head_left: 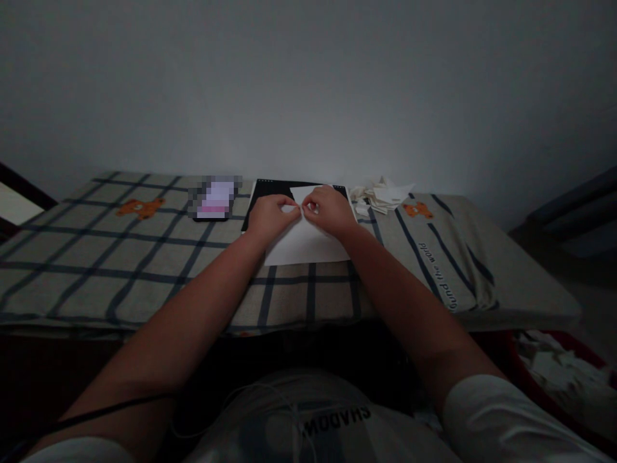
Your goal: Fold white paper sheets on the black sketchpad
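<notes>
The left hand (270,217) and right hand (331,211) pinched white paper (311,249) overlapping a black pad (272,188), midway along the table (159,257); a red bin (594,357) of paper scraps (554,368) sat below its front-right corner.

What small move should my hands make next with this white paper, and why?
Perhaps steady the white paper with your left hand and draw your right hand slightly away, starting a tear: both hands pinch it close together, and loose paper pieces lie to the right.
</notes>
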